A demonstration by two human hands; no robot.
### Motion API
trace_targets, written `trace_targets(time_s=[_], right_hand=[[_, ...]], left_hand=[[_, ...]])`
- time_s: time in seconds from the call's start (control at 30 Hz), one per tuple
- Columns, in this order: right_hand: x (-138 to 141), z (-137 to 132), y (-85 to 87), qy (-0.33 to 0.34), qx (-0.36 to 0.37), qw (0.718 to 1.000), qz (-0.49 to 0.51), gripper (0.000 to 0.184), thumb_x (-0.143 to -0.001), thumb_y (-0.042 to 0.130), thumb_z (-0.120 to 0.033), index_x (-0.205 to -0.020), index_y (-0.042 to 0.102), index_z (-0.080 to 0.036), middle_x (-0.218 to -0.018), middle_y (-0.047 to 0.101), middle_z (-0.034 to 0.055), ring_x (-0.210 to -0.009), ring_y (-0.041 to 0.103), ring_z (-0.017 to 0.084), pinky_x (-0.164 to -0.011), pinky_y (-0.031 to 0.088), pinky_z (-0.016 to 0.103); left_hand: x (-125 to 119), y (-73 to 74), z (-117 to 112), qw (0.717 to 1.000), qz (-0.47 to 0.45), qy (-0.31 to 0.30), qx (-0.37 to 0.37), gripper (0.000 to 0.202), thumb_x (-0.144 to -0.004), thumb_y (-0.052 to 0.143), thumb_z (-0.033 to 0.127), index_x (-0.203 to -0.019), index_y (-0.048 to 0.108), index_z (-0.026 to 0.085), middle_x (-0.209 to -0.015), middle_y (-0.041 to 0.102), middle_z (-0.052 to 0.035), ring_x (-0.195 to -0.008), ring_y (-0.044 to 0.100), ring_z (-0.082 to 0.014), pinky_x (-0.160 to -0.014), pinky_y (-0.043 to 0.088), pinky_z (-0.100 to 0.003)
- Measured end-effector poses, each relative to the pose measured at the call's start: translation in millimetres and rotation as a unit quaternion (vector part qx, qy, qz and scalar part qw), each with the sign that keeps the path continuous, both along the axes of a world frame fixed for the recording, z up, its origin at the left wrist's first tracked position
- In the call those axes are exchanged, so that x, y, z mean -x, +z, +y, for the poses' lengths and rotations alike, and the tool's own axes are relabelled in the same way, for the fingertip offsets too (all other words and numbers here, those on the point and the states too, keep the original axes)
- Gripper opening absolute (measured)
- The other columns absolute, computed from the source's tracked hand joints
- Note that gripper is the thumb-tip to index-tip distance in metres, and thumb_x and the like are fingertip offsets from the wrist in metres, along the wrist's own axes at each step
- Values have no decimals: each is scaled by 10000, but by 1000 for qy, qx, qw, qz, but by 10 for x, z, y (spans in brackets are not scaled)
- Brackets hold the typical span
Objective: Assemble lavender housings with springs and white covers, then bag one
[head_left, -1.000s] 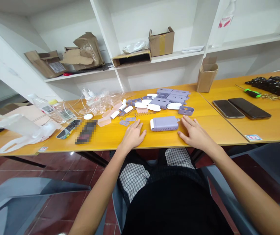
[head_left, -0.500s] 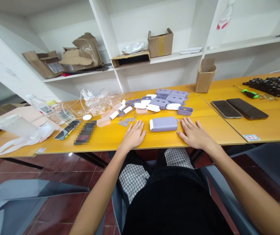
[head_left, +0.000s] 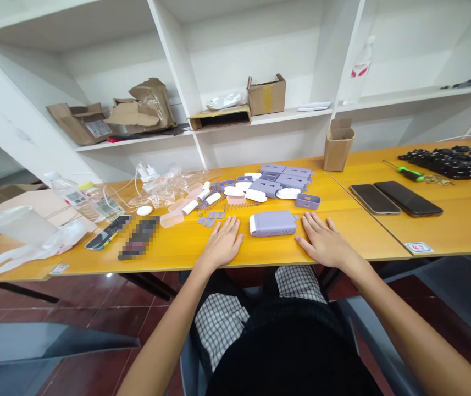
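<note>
Both my hands lie flat on the yellow table, fingers stretched out and holding nothing. My left hand rests just below some small flat grey pieces. My right hand lies right of a purple plastic case with a white end, its fingers close to the case's right end. Behind the case are several purple shells, white oval caps, an open purple ring-shaped part, thin springs, white cylinders and pale pink pieces.
To the right lie two phones, a green-handled screwdriver and a heap of black parts. A small cardboard box stands at the back. Leftward are clear plastic wrap, a phone, bottles and a plastic cup.
The camera has tilted slightly upward, so the table and everything on it sit lower in the picture. Both hands and the purple case keep their places on the table.
</note>
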State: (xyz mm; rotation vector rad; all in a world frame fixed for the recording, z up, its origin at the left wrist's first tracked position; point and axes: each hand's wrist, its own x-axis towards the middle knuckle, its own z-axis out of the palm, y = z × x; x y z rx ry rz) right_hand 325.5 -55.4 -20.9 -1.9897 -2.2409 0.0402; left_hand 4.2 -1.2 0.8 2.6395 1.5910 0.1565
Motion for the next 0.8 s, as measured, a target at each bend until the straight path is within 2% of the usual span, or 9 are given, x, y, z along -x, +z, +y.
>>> trace_targets(time_s=[0.23,0.4,0.73,0.8], right_hand=[[17,-17,53,0,14,1000,-5,837,-1050,214,-576,-1654,350,-14,-1746,281,207,-1647,215,353,-1318,190,622],[9,-19,49,-1,10,1000,2,830,-1047,227,-588,-1655,363,-40,-1743,295,201,-1645,222,358,-1313,195,634],[10,-14,37,-3,9,1000,10,832,-1044,225,-594,-1656,362,-48,-1743,299,203,-1644,228,356,-1314,192,629],[16,-16,41,-3,10,1000,5,832,-1046,217,-594,-1656,364,-47,-1747,290,201,-1647,222,349,-1316,188,625]], left_hand=[[5,-21,9,1000,10,-1,-2,643,-1093,279,401,-1644,378,85,-1749,272,-163,-1655,220,-267,-1354,166,-522],[2,-16,4,1000,8,-1,-2,641,-1093,279,408,-1641,386,93,-1743,292,-162,-1652,234,-272,-1352,180,-527],[-16,26,-6,1000,0,7,-1,608,-1075,346,387,-1616,444,125,-1731,331,-151,-1639,277,-285,-1344,210,-543],[-26,49,-8,1000,-11,9,-7,585,-1059,403,390,-1568,516,124,-1704,395,-154,-1609,351,-304,-1330,266,-526]])
